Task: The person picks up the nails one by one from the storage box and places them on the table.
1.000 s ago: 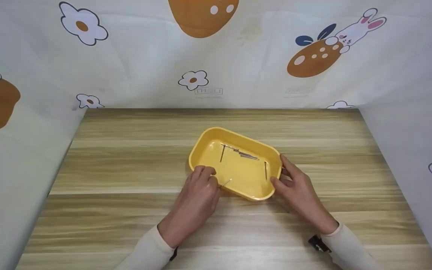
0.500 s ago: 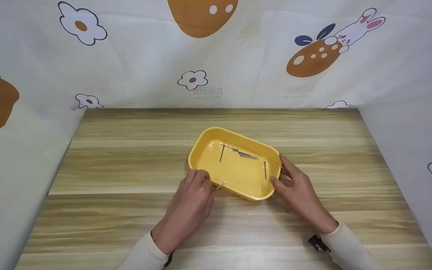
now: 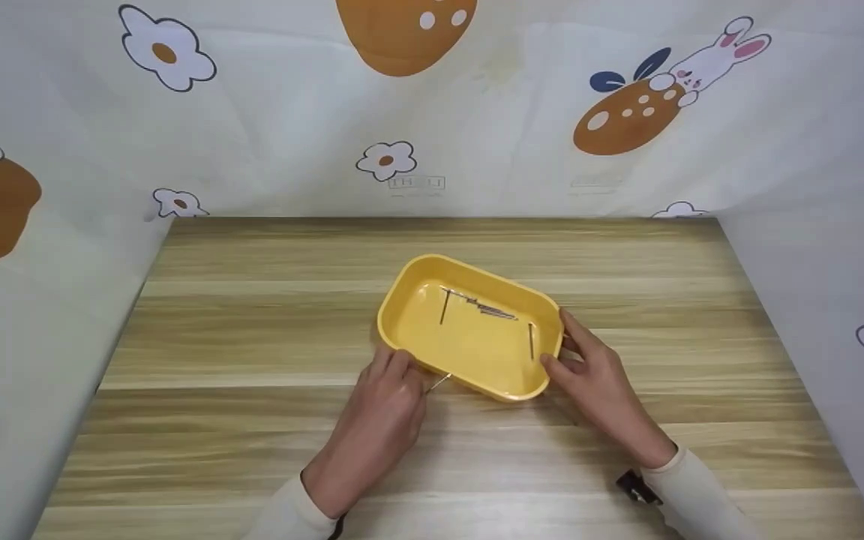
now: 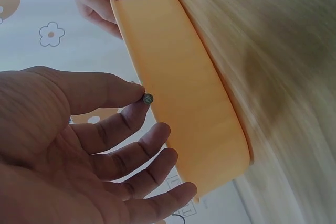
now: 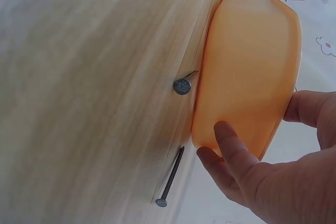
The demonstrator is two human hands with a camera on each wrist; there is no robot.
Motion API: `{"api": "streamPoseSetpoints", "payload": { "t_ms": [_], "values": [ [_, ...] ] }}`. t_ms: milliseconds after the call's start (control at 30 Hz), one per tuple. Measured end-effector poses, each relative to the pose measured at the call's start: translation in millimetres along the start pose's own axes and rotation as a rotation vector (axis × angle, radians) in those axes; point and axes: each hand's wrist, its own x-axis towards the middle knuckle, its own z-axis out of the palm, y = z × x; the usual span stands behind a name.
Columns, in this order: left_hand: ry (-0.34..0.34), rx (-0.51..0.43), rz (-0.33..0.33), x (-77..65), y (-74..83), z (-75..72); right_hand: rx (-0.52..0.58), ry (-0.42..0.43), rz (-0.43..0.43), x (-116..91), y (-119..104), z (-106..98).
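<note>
A yellow plastic tray (image 3: 469, 352) stands at an angle on the table. Inside, a few nails lie along its far side (image 3: 497, 310), and a single nail (image 3: 531, 342) lies near the right end. My left hand (image 3: 387, 405) pinches another nail (image 3: 438, 382) between thumb and index finger at the tray's near rim; its head (image 4: 148, 98) faces the left wrist camera, and the other fingers are spread. With thumb at the rim and fingers on the outer wall, my right hand (image 3: 597, 382) holds the tray's right end.
Two nails lie on the wood-grain table (image 3: 237, 337) beside the tray: one nail (image 5: 182, 85) shows its round head, and a second nail (image 5: 170, 177) lies near my right fingers. A light patterned sheet (image 3: 282, 135) encloses the back and sides.
My left hand has drawn back toward the near left, bringing the pinched nail from over the tray's inside to its near rim. The right hand and tray stay put.
</note>
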Motion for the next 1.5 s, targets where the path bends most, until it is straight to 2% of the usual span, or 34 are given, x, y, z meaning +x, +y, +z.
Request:
{"api": "streamPoseSetpoints", "payload": {
  "t_ms": [267,500,833,1000,1500],
  "values": [
    [0.011,0.003,0.03,-2.5,0.2,6.6,-0.015,-0.005,0.001,0.1,-0.8,-1.0],
    [-0.029,-0.007,0.011,-4.0,0.8,11.0,-0.008,0.005,0.014,1.0,-0.7,-0.8],
    [-0.04,0.018,0.005,-4.3,-0.6,16.8,0.026,0.003,0.001,0.9,-2.1,0.1],
    [-0.043,0.021,-0.004,-4.4,-0.6,20.9,-0.005,0.001,0.007,1.3,-1.7,0.4],
    [-0.031,0.099,0.032,-1.9,0.4,27.7,-0.011,0.005,0.003,0.3,-3.4,0.4]
  ]
}}
